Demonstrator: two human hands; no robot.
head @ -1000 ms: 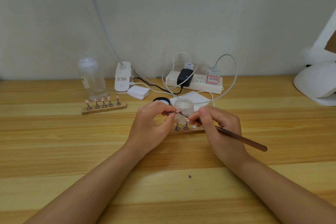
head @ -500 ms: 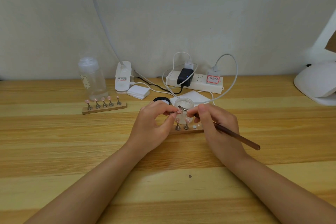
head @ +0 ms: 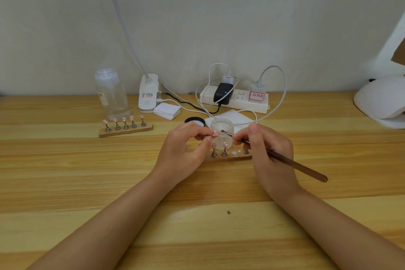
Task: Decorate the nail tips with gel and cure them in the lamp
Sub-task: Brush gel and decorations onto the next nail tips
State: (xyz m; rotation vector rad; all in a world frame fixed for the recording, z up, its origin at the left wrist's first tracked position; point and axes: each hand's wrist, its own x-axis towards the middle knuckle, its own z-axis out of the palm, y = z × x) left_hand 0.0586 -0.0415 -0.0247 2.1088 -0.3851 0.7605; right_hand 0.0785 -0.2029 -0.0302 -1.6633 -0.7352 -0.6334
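My left hand [head: 184, 153] pinches a small metal stand with a pink nail tip [head: 215, 133] on it, lifted above a wooden holder strip [head: 228, 157]. In my right hand [head: 266, 155] is a brown-handled brush [head: 291, 163], its bristle end close to the right of the held tip. Two more pink tips stand on the strip between my hands. A clear gel jar [head: 222, 129] sits just behind, its black lid [head: 194, 121] to the left. The white curing lamp [head: 382, 103] stands at the far right.
A second wooden strip [head: 126, 130] with several pink tips sits at the left, with a clear pump bottle [head: 111, 96] behind it. A white power strip [head: 235, 102] with plugs and cables, a desk lamp base [head: 149, 94] and white pads [head: 167, 110] line the wall.
My right hand has drawn the brush up and slightly right, so its tip now sits beside the held nail tip. My left hand has stayed almost still.
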